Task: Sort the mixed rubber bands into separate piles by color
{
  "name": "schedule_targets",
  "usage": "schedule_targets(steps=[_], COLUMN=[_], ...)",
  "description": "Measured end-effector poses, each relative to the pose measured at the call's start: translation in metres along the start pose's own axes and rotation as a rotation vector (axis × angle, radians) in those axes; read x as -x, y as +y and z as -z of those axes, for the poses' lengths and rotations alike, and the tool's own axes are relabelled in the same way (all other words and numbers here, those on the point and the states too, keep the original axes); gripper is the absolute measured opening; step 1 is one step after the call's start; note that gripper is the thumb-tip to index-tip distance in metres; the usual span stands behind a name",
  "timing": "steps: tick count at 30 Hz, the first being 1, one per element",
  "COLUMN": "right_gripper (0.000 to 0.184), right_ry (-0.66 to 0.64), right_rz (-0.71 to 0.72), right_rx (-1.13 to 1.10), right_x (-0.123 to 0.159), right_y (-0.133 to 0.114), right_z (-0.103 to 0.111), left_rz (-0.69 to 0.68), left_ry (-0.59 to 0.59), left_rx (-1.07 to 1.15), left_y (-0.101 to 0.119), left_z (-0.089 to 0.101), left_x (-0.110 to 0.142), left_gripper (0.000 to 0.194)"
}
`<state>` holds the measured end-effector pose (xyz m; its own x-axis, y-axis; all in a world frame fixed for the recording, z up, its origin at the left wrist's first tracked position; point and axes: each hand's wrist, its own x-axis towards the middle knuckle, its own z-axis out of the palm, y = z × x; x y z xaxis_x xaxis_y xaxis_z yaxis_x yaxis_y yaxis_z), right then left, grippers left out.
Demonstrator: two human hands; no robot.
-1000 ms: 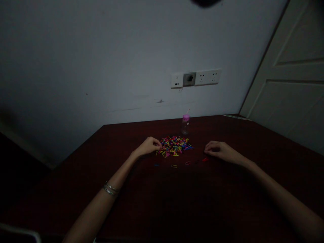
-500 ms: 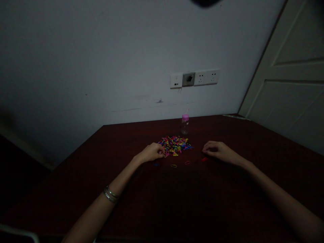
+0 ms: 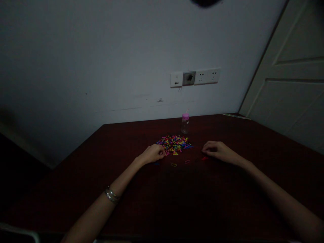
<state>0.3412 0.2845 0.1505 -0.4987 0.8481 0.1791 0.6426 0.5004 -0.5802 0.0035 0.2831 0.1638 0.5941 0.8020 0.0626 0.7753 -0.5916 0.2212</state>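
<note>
Your table (image 3: 162, 202) carries the pile (image 3: 174, 144) at twelve o'clock, likely for easy reach. Your left hand (image 3: 153, 153) curls at its eight, right hand (image 3: 218, 150) at its three; whether they pinch anything, I cannot tell.

Left fingers (image 3: 161, 149) seem to touch a multicoloured pile (image 3: 175, 143)

No writing is legible; the pale patch (image 3: 187, 123) on the bottle (image 3: 184, 128) is too small.

Two hands (image 3: 153, 153) (image 3: 218, 151), one bottle (image 3: 185, 126), one colourful pile (image 3: 174, 143) and at least four loose pieces (image 3: 204, 158)
</note>
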Motion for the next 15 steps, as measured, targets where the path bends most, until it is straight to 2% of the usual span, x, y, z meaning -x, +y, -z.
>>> schedule_targets(steps=[10,15], right_gripper=[0.024,0.025], right_ry=[0.004,0.001], right_rz=[-0.007,-0.007], right_rx=[0.001,0.012], right_x=[0.0,0.0], right_y=[-0.001,-0.002], right_z=[-0.001,-0.001], left_rz=[-0.008,-0.07], left_ry=[0.035,-0.073], left_rx=[0.124,0.349], left_y=[-0.002,0.016], left_z=[0.001,0.011], left_x=[0.001,0.004], left_gripper=[0.011,0.012])
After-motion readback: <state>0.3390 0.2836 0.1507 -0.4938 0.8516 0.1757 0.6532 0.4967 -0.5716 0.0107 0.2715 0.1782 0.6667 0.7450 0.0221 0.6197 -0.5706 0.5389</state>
